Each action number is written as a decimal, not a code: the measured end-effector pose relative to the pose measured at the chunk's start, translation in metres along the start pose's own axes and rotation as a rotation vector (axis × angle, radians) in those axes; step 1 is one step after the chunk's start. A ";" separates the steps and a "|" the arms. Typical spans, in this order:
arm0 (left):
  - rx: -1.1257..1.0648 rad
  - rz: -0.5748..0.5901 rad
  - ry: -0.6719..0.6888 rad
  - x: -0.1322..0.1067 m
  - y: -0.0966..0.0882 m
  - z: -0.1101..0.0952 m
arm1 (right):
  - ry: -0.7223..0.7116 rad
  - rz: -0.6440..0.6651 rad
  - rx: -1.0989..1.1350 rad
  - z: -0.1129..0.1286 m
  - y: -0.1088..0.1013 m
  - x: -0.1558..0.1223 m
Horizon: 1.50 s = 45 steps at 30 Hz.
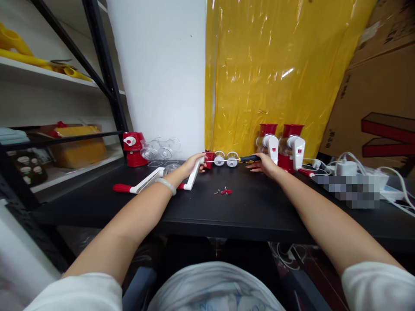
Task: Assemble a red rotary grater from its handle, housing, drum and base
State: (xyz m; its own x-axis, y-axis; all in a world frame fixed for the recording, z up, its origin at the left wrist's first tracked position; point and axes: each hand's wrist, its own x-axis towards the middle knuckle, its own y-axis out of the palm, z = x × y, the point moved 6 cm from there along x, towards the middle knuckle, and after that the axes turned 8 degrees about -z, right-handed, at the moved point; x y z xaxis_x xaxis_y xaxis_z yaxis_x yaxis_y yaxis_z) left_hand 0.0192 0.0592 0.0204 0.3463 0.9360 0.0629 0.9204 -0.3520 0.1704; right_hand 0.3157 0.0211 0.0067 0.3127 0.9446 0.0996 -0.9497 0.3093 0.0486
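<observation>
My left hand is closed round the upper end of a white crank handle with a red grip. In my right hand is a screwdriver with a black and yellow handle; its long shaft lies level and its tip reaches the crank end by my left fingers. Whether a screw sits at the tip is too small to tell. Just below lie small red parts and a few screws on the black table. A second white crank handle with a red grip rests beside my left wrist.
Two red-and-white crank graters stand at the back right. Metal drums sit behind the screwdriver. A red grater body and clear plastic parts are at the back left. White cables and plugs crowd the right side.
</observation>
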 end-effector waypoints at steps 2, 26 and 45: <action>-0.005 -0.004 0.002 0.000 -0.001 0.000 | 0.001 0.027 0.035 0.003 0.003 -0.005; 0.062 -0.071 0.036 -0.005 0.002 -0.005 | -0.116 -0.006 -0.075 0.002 0.000 -0.001; 0.116 -0.061 0.101 -0.003 0.001 -0.006 | -0.011 -0.064 -0.063 0.000 0.001 -0.002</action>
State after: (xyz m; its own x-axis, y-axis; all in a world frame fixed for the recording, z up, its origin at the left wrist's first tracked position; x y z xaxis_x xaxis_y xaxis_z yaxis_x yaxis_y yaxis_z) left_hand 0.0180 0.0563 0.0266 0.2744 0.9489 0.1556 0.9559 -0.2868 0.0628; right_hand 0.3141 0.0192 0.0063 0.3730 0.9214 0.1092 -0.9266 0.3760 -0.0069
